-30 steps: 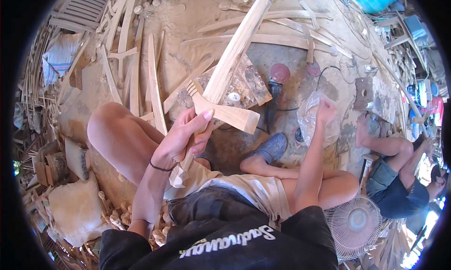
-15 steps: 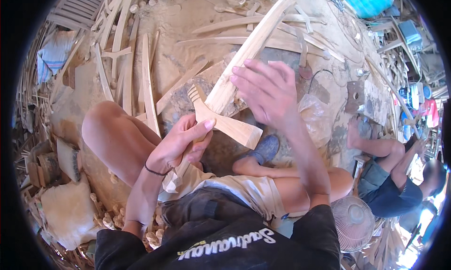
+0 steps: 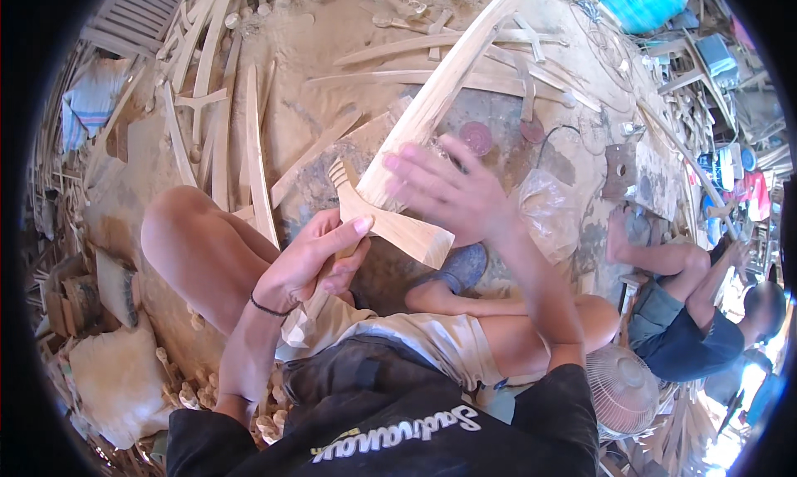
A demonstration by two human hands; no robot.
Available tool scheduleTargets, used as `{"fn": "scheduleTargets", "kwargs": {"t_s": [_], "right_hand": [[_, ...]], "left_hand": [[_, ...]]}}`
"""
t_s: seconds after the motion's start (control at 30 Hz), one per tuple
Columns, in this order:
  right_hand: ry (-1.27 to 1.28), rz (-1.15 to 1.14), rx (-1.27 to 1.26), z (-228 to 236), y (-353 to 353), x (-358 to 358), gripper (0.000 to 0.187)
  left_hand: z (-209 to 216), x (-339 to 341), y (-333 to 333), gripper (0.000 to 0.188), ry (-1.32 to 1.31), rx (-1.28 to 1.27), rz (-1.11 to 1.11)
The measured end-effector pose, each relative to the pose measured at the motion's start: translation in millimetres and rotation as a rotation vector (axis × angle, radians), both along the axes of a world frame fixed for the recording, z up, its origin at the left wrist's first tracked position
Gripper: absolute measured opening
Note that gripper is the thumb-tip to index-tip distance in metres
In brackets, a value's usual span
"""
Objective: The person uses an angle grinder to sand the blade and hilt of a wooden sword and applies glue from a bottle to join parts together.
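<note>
A pale wooden sword (image 3: 444,91) slants up and away from my lap, its long blade reaching the top of the view. My left hand (image 3: 320,257) is wrapped round its grip, thumb pressed against the carved crossguard (image 3: 394,226). Faceted wood at the pommel end shows below that hand. My right hand (image 3: 465,199) is beside the lower blade, just above the guard, fingers stretched out and smeared by motion. Whether its fingertips touch the blade I cannot tell. Nothing shows in its palm.
Other wooden swords (image 3: 199,103) and curved blanks (image 3: 398,48) lie about the ground. Two reddish discs, one a round pad (image 3: 476,138), lie right of the blade, near a clear plastic bag (image 3: 548,215). A fan (image 3: 621,390) stands at right, near another seated person (image 3: 685,336).
My right hand has slid down along the blade toward the crossguard, uncovering a reddish disc behind it. My left hand keeps its hold on the grip.
</note>
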State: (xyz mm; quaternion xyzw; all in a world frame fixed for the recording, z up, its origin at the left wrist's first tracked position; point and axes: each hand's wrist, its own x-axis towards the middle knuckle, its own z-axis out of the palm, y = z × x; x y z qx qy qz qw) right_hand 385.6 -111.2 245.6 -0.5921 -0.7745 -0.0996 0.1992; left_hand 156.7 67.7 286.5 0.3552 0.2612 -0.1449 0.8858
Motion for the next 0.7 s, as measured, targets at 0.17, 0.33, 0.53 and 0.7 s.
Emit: {"fn": "scheduleTargets", "kwargs": {"t_s": [0.17,0.33,0.53,0.7], "right_hand": [[0.234,-0.323,0.272,0,10,26,0.054],[0.087,-0.527,0.098,-8,5,35,0.042],[0.964,-0.882,-0.194,-131,-31,12,0.044],[0.797,-0.727,-0.273,-164,-13,-33,0.057]], "left_hand": [[-1,2,-2,0.034,0.004,0.061,-0.003],[-1,2,-3,0.034,0.043,0.173,0.025],[-3,-1,-5,0.036,0.08,0.304,0.093],[-6,-4,-1,0.045,0.052,0.333,0.062]]}}
